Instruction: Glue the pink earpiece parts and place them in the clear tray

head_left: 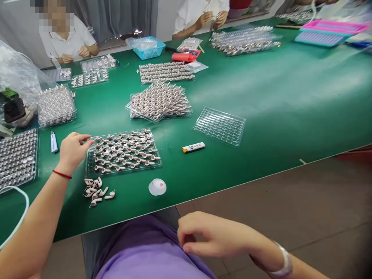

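Observation:
My left hand is at the upper left corner of a clear plastic tray, its thumb and forefinger closed around the corner. Rows of white earbud shells fill the tray's hollows. A small heap of loose earbud shells lies on the table just below the tray. My right hand hangs over my lap, off the table's edge. Its fingers curl in toward the thumb, and nothing shows between them. Nearest to it on the table is a round whitish disc with a small reddish mark.
A lighter-like white stick and a bare clear tray lie to the right. Stacked filled trays stand behind. A box cutter and another filled tray are at left. Two people sit across the green table.

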Available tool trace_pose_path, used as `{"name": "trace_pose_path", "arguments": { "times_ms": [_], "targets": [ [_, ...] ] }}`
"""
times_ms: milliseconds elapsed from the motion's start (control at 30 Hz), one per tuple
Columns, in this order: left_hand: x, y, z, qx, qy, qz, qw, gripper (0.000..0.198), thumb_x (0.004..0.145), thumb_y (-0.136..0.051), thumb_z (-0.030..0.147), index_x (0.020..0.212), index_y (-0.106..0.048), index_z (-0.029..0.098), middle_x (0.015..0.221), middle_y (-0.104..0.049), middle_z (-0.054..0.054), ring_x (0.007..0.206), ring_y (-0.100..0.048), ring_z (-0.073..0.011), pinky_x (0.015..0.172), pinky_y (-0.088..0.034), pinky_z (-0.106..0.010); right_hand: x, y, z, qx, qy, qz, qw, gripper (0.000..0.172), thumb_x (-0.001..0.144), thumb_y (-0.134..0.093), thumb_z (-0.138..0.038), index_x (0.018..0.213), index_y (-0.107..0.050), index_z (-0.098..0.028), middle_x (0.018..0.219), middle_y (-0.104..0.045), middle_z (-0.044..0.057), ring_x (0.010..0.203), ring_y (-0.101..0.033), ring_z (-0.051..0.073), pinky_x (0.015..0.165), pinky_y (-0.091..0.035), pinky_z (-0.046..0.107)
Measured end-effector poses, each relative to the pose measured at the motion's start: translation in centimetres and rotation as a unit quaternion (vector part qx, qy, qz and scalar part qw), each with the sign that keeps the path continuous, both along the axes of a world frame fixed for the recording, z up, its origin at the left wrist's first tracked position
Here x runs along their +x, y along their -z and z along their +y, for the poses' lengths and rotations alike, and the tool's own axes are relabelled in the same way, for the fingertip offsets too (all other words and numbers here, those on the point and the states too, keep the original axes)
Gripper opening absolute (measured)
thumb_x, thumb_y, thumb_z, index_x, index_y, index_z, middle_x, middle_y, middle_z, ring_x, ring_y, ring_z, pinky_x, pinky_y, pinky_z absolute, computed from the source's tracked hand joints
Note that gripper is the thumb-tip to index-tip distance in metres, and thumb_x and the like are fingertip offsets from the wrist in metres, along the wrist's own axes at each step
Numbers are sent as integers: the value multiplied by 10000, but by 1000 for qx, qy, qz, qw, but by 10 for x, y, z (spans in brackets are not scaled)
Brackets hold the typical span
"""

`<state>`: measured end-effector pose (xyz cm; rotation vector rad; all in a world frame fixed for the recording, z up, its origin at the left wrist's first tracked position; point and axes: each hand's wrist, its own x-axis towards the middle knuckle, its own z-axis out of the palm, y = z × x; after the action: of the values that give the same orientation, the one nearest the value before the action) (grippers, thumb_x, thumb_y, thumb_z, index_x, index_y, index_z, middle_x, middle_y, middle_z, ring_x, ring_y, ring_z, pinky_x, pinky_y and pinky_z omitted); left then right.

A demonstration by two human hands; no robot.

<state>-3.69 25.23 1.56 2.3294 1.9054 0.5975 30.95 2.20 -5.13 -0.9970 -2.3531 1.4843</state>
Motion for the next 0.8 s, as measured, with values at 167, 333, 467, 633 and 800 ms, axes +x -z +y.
{"name": "trace_pose_path", "arguments": {
  "times_ms": [167,333,467,633,800],
  "targets": [
    [6,-1,-91,-56,107,-1,993,215,834,-619,428,779,-748,265,809,-698,-2,781,-619,-182,709,-457,-284,-5,-20,22,145,346,62,925,229,832,-676,-391,930,-555,-224,872,-629,27,778,-605,161,692,-519,271],
    [16,16,-153,1,147,72,987,215,854,-653,396,885,-731,198,779,-654,-40,750,-583,-207,666,-452,-311,-29,-1,40,152,340,31,928,604,771,-737,-424,1275,-451,-253,1257,-588,98,1092,-609,259,923,-527,423],
    [23,28,-167,47,137,125,982,141,862,-662,326,857,-720,197,717,-618,-35,715,-575,-213,618,-438,-311,-45,-2,46,158,314,56,934,402,833,-672,-342,1195,-522,-254,1167,-655,71,1077,-621,256,948,-495,426],
    [27,35,-182,80,188,6,979,114,873,-649,158,983,-673,172,750,-693,-12,658,-601,-153,673,-477,-284,-77,-13,49,46,314,183,930,346,813,-601,-245,1143,-505,-206,966,-625,55,809,-597,173,757,-504,324],
    [26,32,-201,65,275,-104,954,266,875,-594,47,1102,-649,174,931,-733,-59,811,-687,-140,745,-535,-227,-111,-18,59,-228,292,311,875,388,743,-716,-279,1055,-500,-202,874,-604,2,693,-544,108,642,-456,245]
  ]
}}
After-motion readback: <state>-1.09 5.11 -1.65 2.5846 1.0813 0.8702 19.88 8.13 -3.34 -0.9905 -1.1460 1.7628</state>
